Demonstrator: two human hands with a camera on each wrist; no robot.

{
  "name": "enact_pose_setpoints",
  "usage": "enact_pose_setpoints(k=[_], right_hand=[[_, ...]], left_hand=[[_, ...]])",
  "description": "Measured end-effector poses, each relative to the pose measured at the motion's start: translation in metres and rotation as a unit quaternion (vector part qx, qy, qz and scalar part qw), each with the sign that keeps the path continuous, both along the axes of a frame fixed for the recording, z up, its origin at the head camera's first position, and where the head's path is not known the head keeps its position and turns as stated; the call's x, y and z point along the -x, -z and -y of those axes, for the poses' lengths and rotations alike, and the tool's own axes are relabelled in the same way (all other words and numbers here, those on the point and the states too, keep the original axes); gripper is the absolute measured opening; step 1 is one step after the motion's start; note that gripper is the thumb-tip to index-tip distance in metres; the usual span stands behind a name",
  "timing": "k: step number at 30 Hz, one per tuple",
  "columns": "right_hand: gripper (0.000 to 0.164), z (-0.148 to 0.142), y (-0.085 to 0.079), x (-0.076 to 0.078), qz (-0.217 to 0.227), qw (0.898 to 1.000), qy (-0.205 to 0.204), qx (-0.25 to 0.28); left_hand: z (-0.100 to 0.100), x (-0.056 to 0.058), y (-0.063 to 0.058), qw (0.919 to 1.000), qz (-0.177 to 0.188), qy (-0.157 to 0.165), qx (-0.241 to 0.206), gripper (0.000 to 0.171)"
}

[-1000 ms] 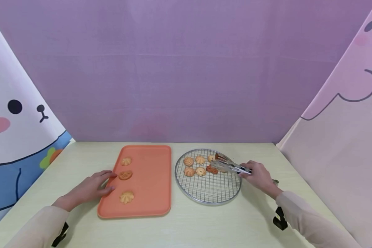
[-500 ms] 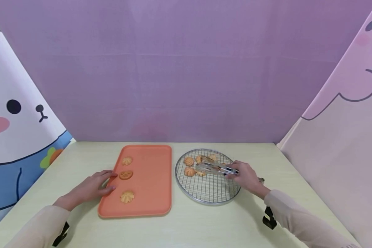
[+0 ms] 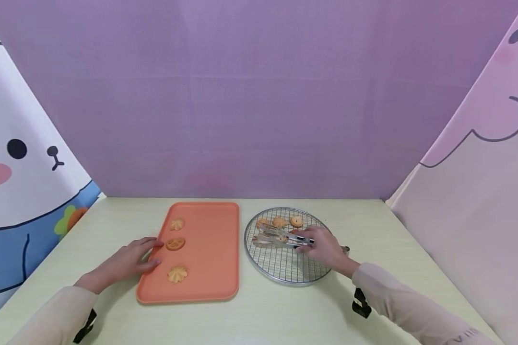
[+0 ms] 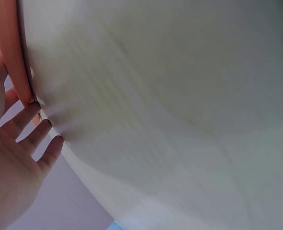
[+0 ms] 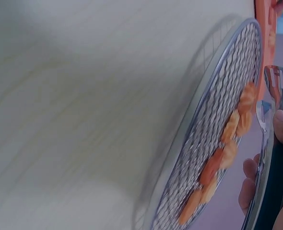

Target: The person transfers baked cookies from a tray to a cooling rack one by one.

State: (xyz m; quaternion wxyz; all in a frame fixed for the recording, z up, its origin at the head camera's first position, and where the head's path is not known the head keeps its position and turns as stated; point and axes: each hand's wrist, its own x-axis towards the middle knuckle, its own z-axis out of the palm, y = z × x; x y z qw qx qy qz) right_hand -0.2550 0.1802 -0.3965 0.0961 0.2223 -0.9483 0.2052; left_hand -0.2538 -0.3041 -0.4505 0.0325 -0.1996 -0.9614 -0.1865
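My left hand (image 3: 127,261) rests on the left rim of an orange tray (image 3: 209,251), with fingers extended. In the left wrist view its fingertips reach the table beside the tray rim (image 4: 11,43). On the tray lie two pale ridged cookies (image 3: 177,274) and a brown round cookie (image 3: 175,244). My right hand (image 3: 323,245) holds metal tongs (image 3: 287,234) over a round wire rack (image 3: 285,267). The tongs' ends stand apart above the rack's left cookies, and the right wrist view shows nothing between them. Several cookies (image 3: 296,221) sit on the rack, some partly hidden by the tongs and hand.
Tray and rack stand side by side on a pale wooden table (image 3: 259,316), with a narrow gap between them. A purple backdrop (image 3: 241,120) rises behind the table. Printed cartoon panels (image 3: 34,191) flank it left and right.
The right hand has moved left across the rack with the tongs, from its right cookies to its left ones. The left hand and the tray stay where they were.
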Motion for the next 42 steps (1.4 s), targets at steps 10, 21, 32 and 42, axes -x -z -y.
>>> enact_pose_setpoints(k=[10,21,32,42], right_hand=[[0.040,0.029,0.001,-0.002,-0.049,0.998,-0.033,-0.025],[0.045,0.065,0.000,-0.006,0.041,0.997,-0.059,-0.006],[0.041,0.100,-0.001,-0.006,0.026,0.994,-0.106,-0.030],[0.038,0.131,-0.001,-0.007,-0.023,0.988,-0.139,-0.066]], left_hand=[[0.000,0.000,0.000,1.0000,0.001,0.002,-0.001,0.058],[0.000,-0.001,0.000,1.0000,-0.004,0.003,0.000,0.057],[0.000,0.002,0.001,0.9999,-0.009,0.010,0.002,0.055],[0.001,0.005,0.004,1.0000,-0.001,0.006,0.006,0.056]])
